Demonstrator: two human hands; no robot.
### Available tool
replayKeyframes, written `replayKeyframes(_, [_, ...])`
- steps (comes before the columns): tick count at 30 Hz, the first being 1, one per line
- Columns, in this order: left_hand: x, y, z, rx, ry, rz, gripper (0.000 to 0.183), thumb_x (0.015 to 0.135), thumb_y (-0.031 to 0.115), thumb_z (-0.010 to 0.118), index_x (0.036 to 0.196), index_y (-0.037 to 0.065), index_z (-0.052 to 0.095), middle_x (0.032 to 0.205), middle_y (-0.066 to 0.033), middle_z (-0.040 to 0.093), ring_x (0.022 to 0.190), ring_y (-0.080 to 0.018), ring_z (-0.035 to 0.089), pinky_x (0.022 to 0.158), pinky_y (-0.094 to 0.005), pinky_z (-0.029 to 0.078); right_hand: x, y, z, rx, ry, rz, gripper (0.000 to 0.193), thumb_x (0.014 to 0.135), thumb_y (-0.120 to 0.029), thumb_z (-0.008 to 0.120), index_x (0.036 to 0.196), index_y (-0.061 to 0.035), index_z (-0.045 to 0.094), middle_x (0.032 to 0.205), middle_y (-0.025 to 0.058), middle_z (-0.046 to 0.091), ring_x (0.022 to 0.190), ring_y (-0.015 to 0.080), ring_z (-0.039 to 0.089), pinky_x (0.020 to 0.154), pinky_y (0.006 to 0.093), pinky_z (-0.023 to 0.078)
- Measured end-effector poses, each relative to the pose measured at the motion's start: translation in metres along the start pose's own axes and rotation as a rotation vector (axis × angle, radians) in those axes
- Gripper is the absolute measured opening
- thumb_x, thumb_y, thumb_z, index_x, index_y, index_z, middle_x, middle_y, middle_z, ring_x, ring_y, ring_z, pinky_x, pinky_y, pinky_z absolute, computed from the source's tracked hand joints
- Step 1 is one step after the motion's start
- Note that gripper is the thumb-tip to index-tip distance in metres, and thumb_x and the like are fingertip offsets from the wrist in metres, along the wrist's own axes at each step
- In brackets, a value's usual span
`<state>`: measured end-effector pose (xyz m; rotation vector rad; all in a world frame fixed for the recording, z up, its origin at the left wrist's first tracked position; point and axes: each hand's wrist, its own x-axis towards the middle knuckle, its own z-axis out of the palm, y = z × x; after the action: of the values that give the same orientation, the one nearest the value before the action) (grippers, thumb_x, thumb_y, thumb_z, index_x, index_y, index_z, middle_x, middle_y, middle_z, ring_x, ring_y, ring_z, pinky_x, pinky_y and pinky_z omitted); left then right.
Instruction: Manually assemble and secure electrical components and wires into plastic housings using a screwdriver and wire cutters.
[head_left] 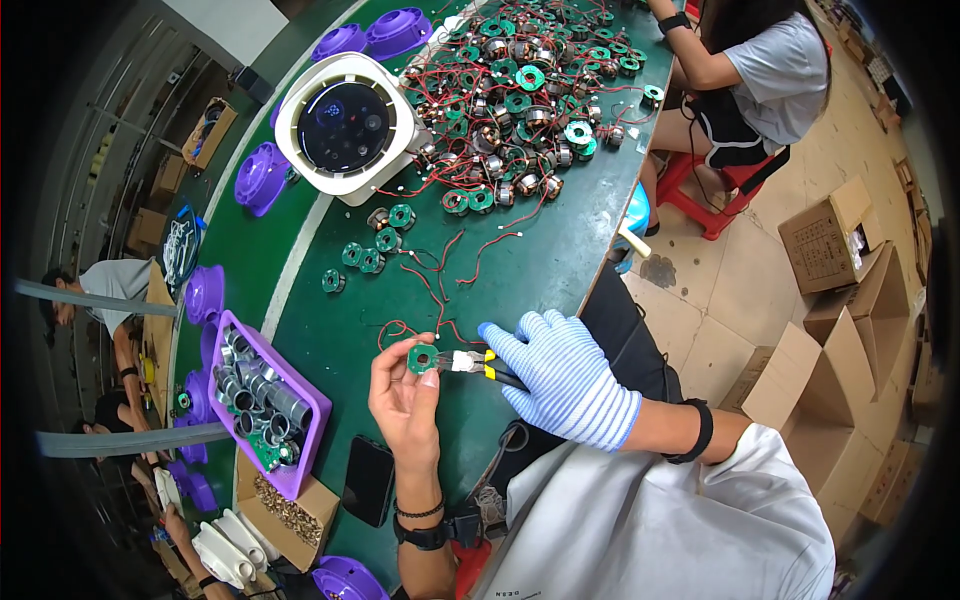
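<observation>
Between the thumb and fingers of my bare left hand (408, 405) is a small motor with a green disc-shaped board (423, 358), its ring face turned up. My right hand (572, 385), in a blue-and-white striped glove, is closed around pliers (466, 361) with yellow and black handles and white wrapping near the jaws. The plier tips meet the edge of the green board; their exact grip is too small to make out. Loose red wires (440, 290) lie just beyond. Several similar small motors (371, 261) stand on the green table farther left.
A large heap of motors with red leads (520, 130) covers the far table. Beside it is a white housing with a round black face (345, 128). Leftward are a purple tray of metal cylinders (318, 405), a box of brass pieces (290, 512) and a phone (368, 480). A co-worker (775, 85) sits far right.
</observation>
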<state>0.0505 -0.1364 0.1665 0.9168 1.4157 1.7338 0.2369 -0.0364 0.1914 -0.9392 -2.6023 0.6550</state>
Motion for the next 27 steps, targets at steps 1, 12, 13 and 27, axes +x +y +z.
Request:
replayKeyframes(1, [-0.0002,-0.0008,-0.0006,-0.017,0.005,-0.009,0.041,0.096,-0.002,0.065,0.134,-0.004,0.052,0.133,-0.0208,0.062,0.114,-0.0193,0.063,0.102,-0.0333,0.051,-0.0005,0.0,0.0012,0.019,0.068,-0.029,0.062,0.078,-0.024,0.081,0.134,-0.005,0.064,0.094,0.0149,0.057,0.087,0.033,0.058,0.075,0.0454,0.049])
replayKeyframes(12, [0.0019,0.0041,0.0043,-0.072,0.064,-0.076,0.041,0.098,0.002,0.062,0.137,-0.004,0.051,0.137,-0.0214,0.062,0.114,-0.019,0.065,0.099,-0.0349,0.054,-0.0007,0.0002,-0.0067,-0.021,-0.077,0.028,0.064,0.083,-0.032,0.079,0.139,-0.0067,0.061,0.106,0.0124,0.059,0.1,0.0289,0.059,0.086,0.0437,0.048])
replayKeyframes(13, [0.002,0.0051,0.0049,-0.066,0.061,-0.072,0.042,0.099,0.003,0.062,0.139,-0.004,0.051,0.139,-0.0216,0.061,0.117,-0.0196,0.065,0.101,-0.0356,0.054,0.0004,-0.0003,-0.007,-0.035,-0.066,0.027,0.063,0.083,-0.032,0.078,0.138,-0.0065,0.061,0.106,0.0125,0.06,0.1,0.029,0.06,0.086,0.0439,0.049])
replayKeyframes(27, [-0.0015,0.0015,0.0026,0.061,0.015,0.049,0.043,0.1,-0.002,0.064,0.141,-0.009,0.052,0.138,-0.0214,0.062,0.123,-0.0218,0.063,0.106,-0.0344,0.051,-0.0011,0.002,-0.0078,0.006,-0.07,0.029,0.051,0.088,-0.03,0.075,0.13,-0.0062,0.062,0.101,0.013,0.063,0.094,0.029,0.064,0.082,0.043,0.054])
